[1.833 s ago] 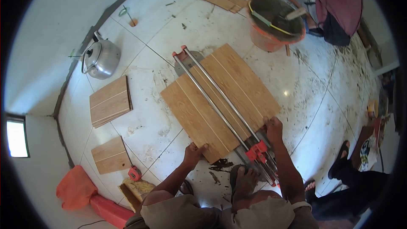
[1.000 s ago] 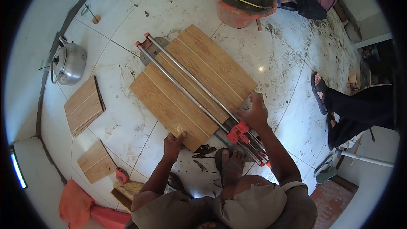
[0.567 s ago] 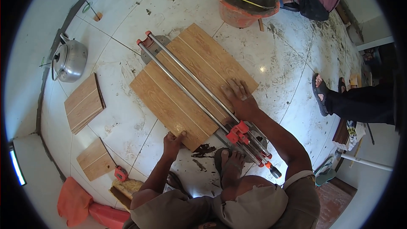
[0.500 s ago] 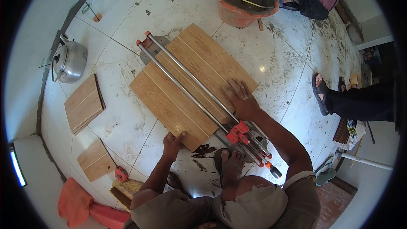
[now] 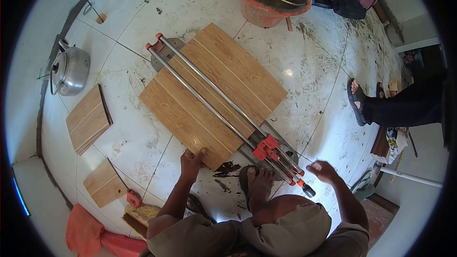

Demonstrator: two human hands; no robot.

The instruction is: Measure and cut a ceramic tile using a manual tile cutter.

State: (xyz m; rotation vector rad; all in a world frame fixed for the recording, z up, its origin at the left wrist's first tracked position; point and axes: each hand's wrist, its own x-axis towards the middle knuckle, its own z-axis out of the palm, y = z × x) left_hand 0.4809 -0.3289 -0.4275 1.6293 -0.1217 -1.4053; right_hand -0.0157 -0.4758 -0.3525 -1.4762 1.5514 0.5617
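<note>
A large square tile with a wood-grain face (image 5: 223,76) lies askew in the tile cutter, under its two steel rails (image 5: 202,101). My left hand (image 5: 191,164) pinches the tile's near left corner, thumb on top. The cutter's red carriage (image 5: 266,147) sits at the near end of the rails, just past the tile's edge. Its handle, orange and black (image 5: 307,189), sticks out toward me. My right hand (image 5: 324,170) is in the air to the right of that handle, touching nothing, fingers loosely bent and parted. My foot (image 5: 259,183) rests beside the cutter's base.
Cut tile pieces (image 5: 90,119) are stacked at left, with another piece (image 5: 104,183) and a red tape measure (image 5: 134,198) nearer. A metal kettle (image 5: 71,69) stands by the wall. A bucket of mortar (image 5: 266,12) is at the far side. Another person's sandalled foot (image 5: 356,101) is at right.
My right hand has lifted off the tile and moved right and toward me, beside the cutter's handle. My left hand stays on the tile's corner. The whole view has shifted slightly.
</note>
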